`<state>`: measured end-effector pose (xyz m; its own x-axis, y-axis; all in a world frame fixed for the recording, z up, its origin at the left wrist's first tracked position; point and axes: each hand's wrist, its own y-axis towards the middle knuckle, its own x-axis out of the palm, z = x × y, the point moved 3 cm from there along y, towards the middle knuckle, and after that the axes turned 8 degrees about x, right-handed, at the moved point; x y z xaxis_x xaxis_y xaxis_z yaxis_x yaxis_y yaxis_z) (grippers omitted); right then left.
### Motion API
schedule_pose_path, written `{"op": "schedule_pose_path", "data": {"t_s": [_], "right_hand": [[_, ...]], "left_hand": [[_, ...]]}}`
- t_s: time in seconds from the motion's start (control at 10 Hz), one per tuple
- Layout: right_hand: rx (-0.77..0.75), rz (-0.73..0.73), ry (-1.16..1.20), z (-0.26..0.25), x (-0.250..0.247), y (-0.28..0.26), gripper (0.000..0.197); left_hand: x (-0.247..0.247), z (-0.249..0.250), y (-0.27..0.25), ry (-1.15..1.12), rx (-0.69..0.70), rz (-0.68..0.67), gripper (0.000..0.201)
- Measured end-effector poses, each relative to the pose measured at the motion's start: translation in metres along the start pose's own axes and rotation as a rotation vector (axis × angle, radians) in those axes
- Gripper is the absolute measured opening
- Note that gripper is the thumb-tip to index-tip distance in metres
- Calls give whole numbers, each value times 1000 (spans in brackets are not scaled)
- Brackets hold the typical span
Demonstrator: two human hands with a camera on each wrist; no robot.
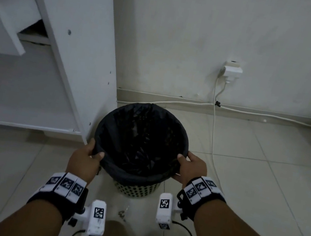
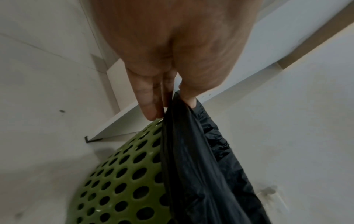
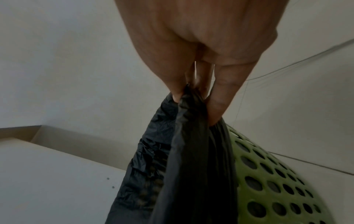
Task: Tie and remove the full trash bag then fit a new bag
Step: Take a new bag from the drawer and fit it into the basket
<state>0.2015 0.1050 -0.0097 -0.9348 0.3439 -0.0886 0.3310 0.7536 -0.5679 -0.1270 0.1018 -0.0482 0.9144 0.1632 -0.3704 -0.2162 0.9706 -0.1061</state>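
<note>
Both hands are working the rim now: the left hand (image 1: 86, 156) is pinching the bag (image 1: 143, 134) at the near-left edge of the bin (image 1: 137, 190), thumb inside and fingers outside, and the right hand (image 1: 191, 169) is doing the same at the near-right edge. The wrist views are confirming it, with thin black film bunching between thumb and fingers on each side. The bag is sitting inside the bin, its top folding over the rim like a cuff, and the bin is standing on the tiled floor (image 1: 264, 178) just beside a white shelf unit (image 1: 76, 41), close to the wall. By my read this is the start of the first step, freeing the cuff so the top can be gathered for tying. The next move is probably calling for peeling that fold up off the rim all round, then bringing both pinches together over the middle without tearing the film. As for materials, the bag is looking thin, crinkly and slightly glossy, creasing sharply inside; what it is holding is too dark to tell. The bin is round, tapering towards its base, and made of stiff green plastic punched with rows of round holes. A white cable (image 1: 213, 132) is trailing down from a wall socket and across the floor to the right of the bin.
</note>
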Motion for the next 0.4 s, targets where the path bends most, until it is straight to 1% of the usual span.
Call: {"op": "schedule_pose_path", "data": {"t_s": [0.1, 0.2, 0.3, 0.4], "right_hand": [[39, -37, -37, -2, -3, -3, 12], [89, -67, -200, -7, -9, -2, 43], [157, -80, -365, -7, -28, -3, 99], [-18, -70, -604, -37, -43, -26, 73]], "left_hand": [[1, -4, 4, 111, -66, -8, 73], [0, 9, -10, 178, -144, -55, 66], [-5, 41, -38, -20, -294, -63, 68], [-27, 63, -76, -45, -380, 0, 73]]}}
